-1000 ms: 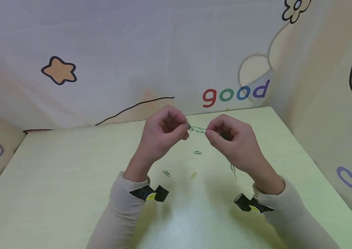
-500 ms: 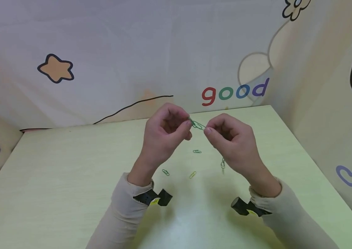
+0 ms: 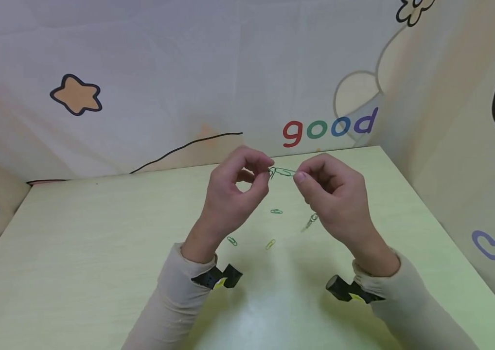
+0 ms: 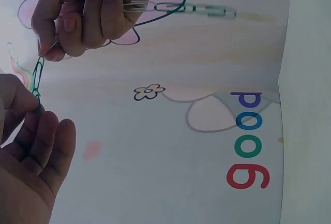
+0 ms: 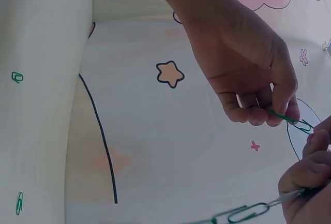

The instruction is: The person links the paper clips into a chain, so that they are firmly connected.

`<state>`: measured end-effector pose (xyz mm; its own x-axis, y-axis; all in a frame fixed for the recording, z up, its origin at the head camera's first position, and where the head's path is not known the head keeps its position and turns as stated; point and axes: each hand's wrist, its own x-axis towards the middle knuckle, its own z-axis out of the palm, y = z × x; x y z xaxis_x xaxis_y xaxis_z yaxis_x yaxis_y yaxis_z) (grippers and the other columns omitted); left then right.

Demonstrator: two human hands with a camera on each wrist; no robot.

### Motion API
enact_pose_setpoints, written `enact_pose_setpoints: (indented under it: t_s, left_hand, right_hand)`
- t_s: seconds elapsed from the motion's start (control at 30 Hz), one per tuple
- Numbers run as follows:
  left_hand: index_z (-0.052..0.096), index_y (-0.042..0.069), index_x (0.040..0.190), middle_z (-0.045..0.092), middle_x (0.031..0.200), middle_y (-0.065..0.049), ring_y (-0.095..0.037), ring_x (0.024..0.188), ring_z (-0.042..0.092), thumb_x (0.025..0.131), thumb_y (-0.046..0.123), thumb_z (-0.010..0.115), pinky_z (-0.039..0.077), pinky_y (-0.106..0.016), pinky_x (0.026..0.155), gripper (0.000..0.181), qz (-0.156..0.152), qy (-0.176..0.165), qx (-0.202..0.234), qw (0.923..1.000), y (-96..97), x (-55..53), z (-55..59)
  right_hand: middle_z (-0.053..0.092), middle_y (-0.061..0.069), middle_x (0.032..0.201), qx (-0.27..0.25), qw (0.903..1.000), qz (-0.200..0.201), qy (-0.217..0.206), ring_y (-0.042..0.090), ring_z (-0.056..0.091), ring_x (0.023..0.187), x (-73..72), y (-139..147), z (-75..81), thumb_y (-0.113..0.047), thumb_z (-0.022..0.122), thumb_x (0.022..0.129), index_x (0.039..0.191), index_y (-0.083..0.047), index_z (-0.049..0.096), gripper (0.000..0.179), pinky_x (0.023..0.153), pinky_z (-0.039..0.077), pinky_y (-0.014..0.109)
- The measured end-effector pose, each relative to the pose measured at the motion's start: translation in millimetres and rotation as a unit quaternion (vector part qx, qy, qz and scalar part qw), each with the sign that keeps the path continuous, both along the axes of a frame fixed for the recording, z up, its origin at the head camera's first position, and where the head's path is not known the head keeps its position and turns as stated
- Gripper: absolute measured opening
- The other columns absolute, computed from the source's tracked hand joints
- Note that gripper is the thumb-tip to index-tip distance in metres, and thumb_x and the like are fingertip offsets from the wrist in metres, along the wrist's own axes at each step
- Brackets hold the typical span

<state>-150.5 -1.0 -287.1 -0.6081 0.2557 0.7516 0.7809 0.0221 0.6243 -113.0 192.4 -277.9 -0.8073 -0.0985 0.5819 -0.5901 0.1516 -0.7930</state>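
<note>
Both hands are raised above the table, close together. My left hand [image 3: 235, 194] pinches a small green paper clip [image 5: 282, 116] between thumb and fingertips, which cover part of it. Thumb and index finger of my right hand [image 3: 336, 194] pinch the far end of another green paper clip [image 3: 284, 172]. Between the hands, the ends of these two clips overlap. From under the right hand's curled fingers a chain of linked paper clips [image 4: 212, 10] dangles, its lower end blurred and yellowish. The part of the chain inside the right hand is hidden.
On the pale table [image 3: 98, 253] lie a green paper clip [image 3: 276, 211], a second green paper clip [image 3: 232, 241] nearer the left forearm, and a yellow paper clip [image 3: 271, 244]. A printed cloth backdrop [image 3: 164, 87] stands along the back and sides.
The left hand has shifted slightly right, and its clip now overlaps the right hand's clip more visibly. The dangling chain has swung left. The loose clips lie as before.
</note>
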Motion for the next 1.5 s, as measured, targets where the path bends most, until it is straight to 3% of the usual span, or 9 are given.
enact_pose_setpoints:
  t_s: [0.17, 0.37, 0.57, 0.67, 0.8, 0.9, 1.0, 1.27, 1.5]
  left_hand:
    - [0.062, -0.004, 0.106, 0.061, 0.093, -0.01, -0.02, 0.081, 0.059, 0.09, -0.005, 0.054, 0.056, -0.034, 0.068, 0.018, -0.015, -0.009, -0.005, 0.9998, -3.4, 0.2, 2.6]
    - [0.062, -0.009, 0.113, 0.057, 0.092, -0.012, -0.024, 0.077, 0.059, 0.095, -0.007, 0.052, 0.06, -0.038, 0.068, 0.021, -0.052, -0.047, 0.011, 0.9975, -8.7, 3.6, 9.6]
    - [0.063, -0.008, 0.12, 0.056, 0.092, -0.009, -0.019, 0.075, 0.058, 0.097, -0.01, 0.057, 0.057, -0.034, 0.069, 0.024, -0.018, -0.026, -0.023, 0.9993, -13.2, 6.9, 13.1]
    - [0.063, -0.007, 0.121, 0.058, 0.092, -0.007, -0.016, 0.071, 0.057, 0.096, -0.01, 0.058, 0.055, -0.03, 0.066, 0.025, -0.001, -0.009, -0.039, 0.9992, -13.2, 8.2, 14.5]
    - [0.062, -0.005, 0.12, 0.061, 0.091, -0.006, -0.013, 0.064, 0.054, 0.095, -0.01, 0.061, 0.052, -0.028, 0.06, 0.026, 0.0, -0.001, -0.045, 0.999, -12.0, 10.0, 16.3]
    - [0.062, -0.005, 0.12, 0.062, 0.09, -0.005, -0.011, 0.059, 0.051, 0.093, -0.012, 0.062, 0.049, -0.028, 0.055, 0.027, -0.005, -0.001, -0.049, 0.9988, -11.3, 12.0, 17.2]
    - [0.062, -0.004, 0.12, 0.062, 0.091, -0.006, -0.011, 0.056, 0.049, 0.093, -0.011, 0.062, 0.044, -0.027, 0.052, 0.028, -0.013, 0.001, -0.057, 0.9983, -10.1, 13.7, 18.1]
    - [0.062, -0.004, 0.121, 0.063, 0.092, -0.006, -0.012, 0.057, 0.05, 0.094, -0.009, 0.063, 0.046, -0.027, 0.054, 0.028, -0.014, -0.009, -0.071, 0.9973, -8.4, 16.0, 21.1]
    - [0.064, -0.005, 0.121, 0.067, 0.094, -0.014, -0.018, 0.068, 0.059, 0.095, -0.007, 0.063, 0.056, -0.033, 0.061, 0.026, -0.036, -0.076, -0.042, 0.9956, -7.6, 18.9, 21.6]
  right_hand:
    - [0.051, 0.006, 0.067, -0.017, 0.9995, 0.024, -0.009, 0.016, 0.045, 0.056, -2.6, 4.0, 1.0, 0.004, 0.06, 0.094, 0.094, 0.004, 0.065, 0.005, 0.046, 0.038, 0.026]
    - [0.05, 0.007, 0.067, 0.015, 0.9968, 0.053, -0.058, 0.018, 0.044, 0.054, -5.7, 7.2, 0.8, 0.002, 0.057, 0.095, 0.092, 0.001, 0.064, 0.007, 0.044, 0.038, 0.028]
    - [0.05, 0.009, 0.068, 0.065, 0.9849, 0.109, -0.118, 0.022, 0.045, 0.052, -10.2, 10.1, -2.5, -0.002, 0.055, 0.099, 0.095, -0.002, 0.061, 0.007, 0.041, 0.04, 0.03]
    - [0.057, 0.01, 0.073, 0.097, 0.9747, 0.14, -0.145, 0.025, 0.054, 0.057, -13.8, 11.0, -4.2, -0.005, 0.056, 0.1, 0.103, -0.002, 0.063, 0.008, 0.049, 0.051, 0.032]
    - [0.067, 0.012, 0.093, 0.115, 0.9624, 0.184, -0.164, 0.029, 0.068, 0.08, -19.0, 10.5, -7.2, -0.004, 0.057, 0.1, 0.118, 0.002, 0.064, 0.02, 0.077, 0.059, 0.037]
    - [0.069, 0.012, 0.106, 0.109, 0.9646, 0.19, -0.146, 0.03, 0.067, 0.099, -20.9, 9.1, -9.7, -0.002, 0.057, 0.099, 0.121, 0.004, 0.063, 0.023, 0.091, 0.055, 0.037]
    - [0.069, 0.011, 0.11, 0.087, 0.9719, 0.181, -0.123, 0.03, 0.066, 0.105, -20.0, 7.5, -10.4, -0.002, 0.056, 0.099, 0.118, 0.004, 0.065, 0.022, 0.095, 0.053, 0.037]
    - [0.067, 0.017, 0.095, 0.005, 0.9699, 0.215, -0.115, 0.03, 0.069, 0.089, -16.5, 2.4, -8.3, 0.0, 0.051, 0.1, 0.102, 0.007, 0.063, 0.014, 0.093, 0.053, 0.039]
    - [0.064, 0.014, 0.087, -0.007, 0.9729, 0.213, -0.089, 0.027, 0.065, 0.076, -14.1, 0.6, -9.1, 0.007, 0.051, 0.098, 0.097, 0.01, 0.063, 0.012, 0.079, 0.055, 0.035]
